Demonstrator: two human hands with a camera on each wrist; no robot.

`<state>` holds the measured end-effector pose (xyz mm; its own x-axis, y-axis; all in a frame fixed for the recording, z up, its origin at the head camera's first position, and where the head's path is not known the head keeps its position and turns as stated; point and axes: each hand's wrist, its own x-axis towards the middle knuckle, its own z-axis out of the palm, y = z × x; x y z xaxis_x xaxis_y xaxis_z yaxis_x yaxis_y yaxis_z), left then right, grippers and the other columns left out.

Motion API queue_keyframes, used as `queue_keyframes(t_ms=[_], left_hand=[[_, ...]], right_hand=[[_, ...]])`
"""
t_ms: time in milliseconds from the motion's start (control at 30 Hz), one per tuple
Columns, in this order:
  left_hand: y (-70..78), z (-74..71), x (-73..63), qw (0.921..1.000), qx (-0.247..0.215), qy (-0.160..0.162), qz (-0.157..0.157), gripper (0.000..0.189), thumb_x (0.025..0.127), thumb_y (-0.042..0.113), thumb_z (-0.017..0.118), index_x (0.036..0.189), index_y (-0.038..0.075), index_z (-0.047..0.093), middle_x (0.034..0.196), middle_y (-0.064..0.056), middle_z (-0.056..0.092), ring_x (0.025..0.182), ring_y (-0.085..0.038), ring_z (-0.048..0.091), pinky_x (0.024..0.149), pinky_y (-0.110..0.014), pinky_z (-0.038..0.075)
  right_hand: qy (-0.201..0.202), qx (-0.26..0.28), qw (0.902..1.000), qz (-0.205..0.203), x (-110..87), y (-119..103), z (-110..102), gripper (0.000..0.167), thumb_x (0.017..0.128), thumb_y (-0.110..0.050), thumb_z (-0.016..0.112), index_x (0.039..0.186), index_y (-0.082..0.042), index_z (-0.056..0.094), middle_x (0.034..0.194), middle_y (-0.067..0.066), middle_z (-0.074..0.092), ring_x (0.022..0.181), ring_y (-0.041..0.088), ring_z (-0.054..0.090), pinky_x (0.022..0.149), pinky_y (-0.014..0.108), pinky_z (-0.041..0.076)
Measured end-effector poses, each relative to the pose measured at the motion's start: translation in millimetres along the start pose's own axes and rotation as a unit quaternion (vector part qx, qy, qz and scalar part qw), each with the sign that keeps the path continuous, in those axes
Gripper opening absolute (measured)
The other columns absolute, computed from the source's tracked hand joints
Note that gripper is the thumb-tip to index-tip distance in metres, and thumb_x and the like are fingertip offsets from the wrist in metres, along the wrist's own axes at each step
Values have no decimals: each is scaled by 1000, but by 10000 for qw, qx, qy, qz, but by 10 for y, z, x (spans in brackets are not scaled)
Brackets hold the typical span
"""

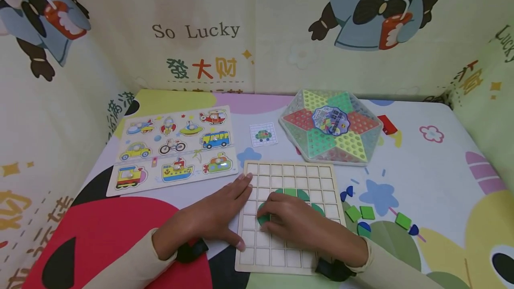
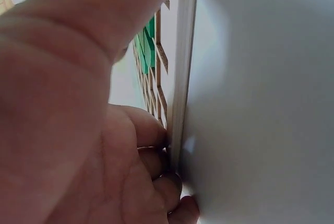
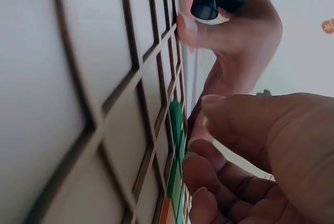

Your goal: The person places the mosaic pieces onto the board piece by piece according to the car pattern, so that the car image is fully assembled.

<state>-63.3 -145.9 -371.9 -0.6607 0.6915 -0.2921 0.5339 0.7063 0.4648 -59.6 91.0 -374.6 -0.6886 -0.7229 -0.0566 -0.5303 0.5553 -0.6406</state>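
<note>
A wooden grid board (image 1: 257, 260) with white square cells lies in front of me. My left hand (image 1: 210, 213) rests along its left edge, thumb and fingers spread apart and their tips at the frame. Over the middle of the board is my right hand (image 1: 297, 222), its fingers bent and fingertips close to a green rounded piece (image 1: 263, 219). In the right wrist view, thumb and fingers stand apart with no piece showing between them. Green pieces (image 1: 290, 192) fill cells above that hand, partly covered by it. An orange piece (image 3: 165, 212) also shows in the grid.
Loose green squares (image 1: 367, 212) and blue rounded pieces (image 1: 413, 229) lie right of the board. A vehicle puzzle board (image 1: 160, 142) is at the back left, beside a small pattern card (image 1: 263, 134). Behind are a hexagonal game box (image 1: 297, 144) and a red piece (image 1: 387, 125).
</note>
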Motion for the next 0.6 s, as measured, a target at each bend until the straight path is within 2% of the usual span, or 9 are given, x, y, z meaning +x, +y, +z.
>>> queue_keyframes(t_ms=[200,400,600], left_hand=[[11,1,-7,10000,-31,3,-14,118,67,57,82,154,4,22,162,-9,8,147,-27,4,112,-45,28],[21,5,-3,9999,61,56,-69,119,66,57,82,154,4,22,162,-9,8,147,-27,5,110,-44,30],[30,20,-1,9999,21,150,-81,121,64,56,84,153,3,23,162,-10,11,147,-28,6,110,-44,30]], right_hand=[[394,60,9992,96,-130,109,-119,12,92,-19,70,103,-17,73,94,-14,59,80,2,53,73,23,49],[744,228,9969,-61,-274,229,-222,9,90,-16,72,99,-18,73,88,-17,58,73,4,52,63,20,48],[1068,268,9936,-245,-424,311,-334,10,90,-13,71,100,-17,72,90,-16,59,72,3,52,61,21,49]])
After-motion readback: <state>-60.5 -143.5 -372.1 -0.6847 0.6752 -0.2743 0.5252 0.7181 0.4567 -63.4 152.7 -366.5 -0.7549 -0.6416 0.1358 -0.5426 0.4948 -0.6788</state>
